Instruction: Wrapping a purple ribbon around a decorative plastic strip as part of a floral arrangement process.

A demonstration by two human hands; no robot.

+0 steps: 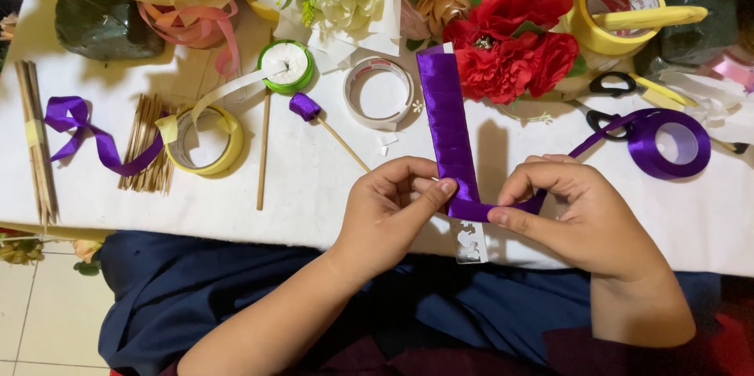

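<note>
Both hands pinch the near end of a wide purple satin ribbon strip [449, 129]: the left hand [389, 207] closes thumb and fingers on its left edge, the right hand [577, 211] on the fold. The strip runs away across the white table [314, 180] toward red fabric flowers [510, 46]; a purple ribbon spool [667, 143] lies right.

Both forearms are bare, with no sleeves, rings or watch showing; the lap is covered by dark navy-blue cloth [236, 290].

Red fabric flowers [510, 42]; black-handled scissors [609, 101]; yellow tape roll [206, 140]; green-rimmed tape roll [287, 66]; clear tape roll [378, 93]; bundle of wooden sticks [145, 144].
</note>
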